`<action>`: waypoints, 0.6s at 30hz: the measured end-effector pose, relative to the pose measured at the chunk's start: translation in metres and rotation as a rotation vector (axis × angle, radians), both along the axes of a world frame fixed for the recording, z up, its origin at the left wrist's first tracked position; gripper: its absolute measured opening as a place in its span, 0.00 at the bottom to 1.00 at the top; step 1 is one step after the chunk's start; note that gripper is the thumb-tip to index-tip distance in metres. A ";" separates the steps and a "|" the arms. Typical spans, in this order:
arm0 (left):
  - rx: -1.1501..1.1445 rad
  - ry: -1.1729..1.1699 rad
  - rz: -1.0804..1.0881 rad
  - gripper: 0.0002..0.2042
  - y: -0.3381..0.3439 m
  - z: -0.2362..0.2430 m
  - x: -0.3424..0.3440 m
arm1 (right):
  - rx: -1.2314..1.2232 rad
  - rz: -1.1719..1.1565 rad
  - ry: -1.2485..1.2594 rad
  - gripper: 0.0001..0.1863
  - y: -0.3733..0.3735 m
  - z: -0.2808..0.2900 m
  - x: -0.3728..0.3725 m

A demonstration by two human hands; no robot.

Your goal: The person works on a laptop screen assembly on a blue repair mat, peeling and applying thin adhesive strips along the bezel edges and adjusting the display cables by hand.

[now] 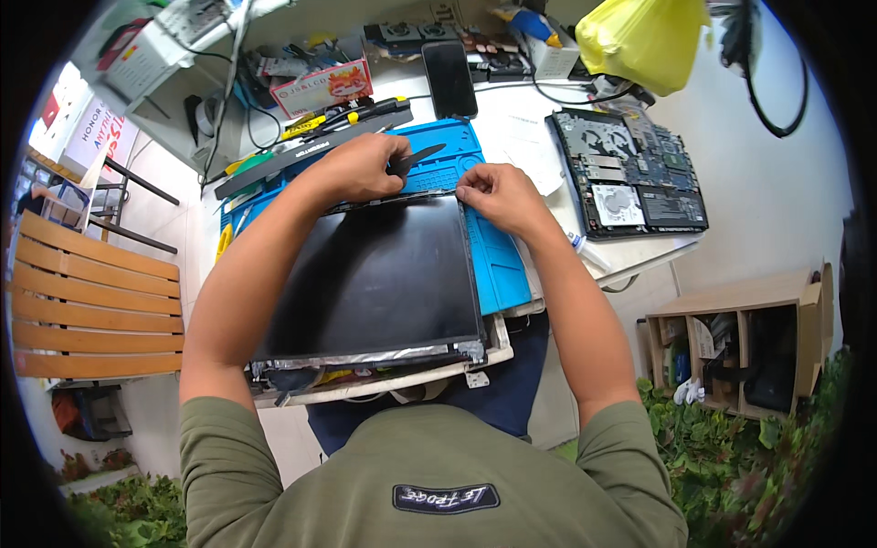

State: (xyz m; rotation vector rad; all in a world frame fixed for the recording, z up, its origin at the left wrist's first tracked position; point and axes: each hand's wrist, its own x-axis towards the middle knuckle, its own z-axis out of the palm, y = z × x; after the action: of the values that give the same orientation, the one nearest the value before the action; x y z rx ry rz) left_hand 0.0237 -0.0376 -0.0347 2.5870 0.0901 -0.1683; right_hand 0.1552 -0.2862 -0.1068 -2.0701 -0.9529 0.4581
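A black laptop screen panel point(388, 279) lies face up in front of me, partly on a blue work mat point(501, 265). My left hand point(365, 169) is closed round a dark, flat tool with a pointed tip point(423, 157), just beyond the panel's far edge. The tip points to the right; the rest is hidden in the fingers. At the panel's far right corner, the thumb and fingers of my right hand point(500, 196) pinch the thin edge. Silvery foil and loose parts show along the panel's near side.
An opened laptop base point(630, 178) with bared boards sits at the right of the desk. Beyond the mat are a phone point(449, 80), a long dark strip point(297, 151), yellow-and-black tools point(343, 119) and a red-and-white box point(322, 89). A yellow bag point(644, 41) hangs at the upper right.
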 end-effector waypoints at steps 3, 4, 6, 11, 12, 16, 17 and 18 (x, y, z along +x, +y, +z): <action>-0.034 0.092 -0.011 0.08 -0.001 0.025 0.000 | -0.033 0.002 0.085 0.12 0.002 0.031 -0.009; -0.047 0.118 -0.018 0.09 0.000 0.031 0.001 | -0.028 -0.010 0.112 0.12 0.002 0.033 -0.007; -0.073 0.180 -0.014 0.12 -0.002 0.029 0.006 | -0.031 -0.030 0.171 0.12 -0.002 0.027 -0.007; -0.151 0.215 0.075 0.13 -0.002 0.014 0.011 | -0.081 -0.099 0.237 0.12 0.003 0.042 -0.016; -0.169 0.213 0.099 0.13 -0.004 0.012 0.009 | -0.076 -0.108 0.228 0.12 0.002 0.044 -0.020; -0.277 0.210 0.206 0.13 -0.002 0.008 0.006 | -0.022 -0.157 0.214 0.11 0.006 0.047 -0.026; -0.280 0.219 0.238 0.13 -0.004 0.008 0.006 | -0.011 -0.152 0.200 0.11 0.006 0.049 -0.025; -0.282 0.228 0.269 0.13 -0.006 0.009 0.006 | -0.001 -0.147 0.187 0.11 0.006 0.051 -0.024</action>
State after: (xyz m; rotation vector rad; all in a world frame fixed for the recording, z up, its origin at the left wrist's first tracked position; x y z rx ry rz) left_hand 0.0300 -0.0433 -0.0258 2.2397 0.4609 -0.3493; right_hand 0.1308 -0.2799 -0.0561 -2.0404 -0.6860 0.5625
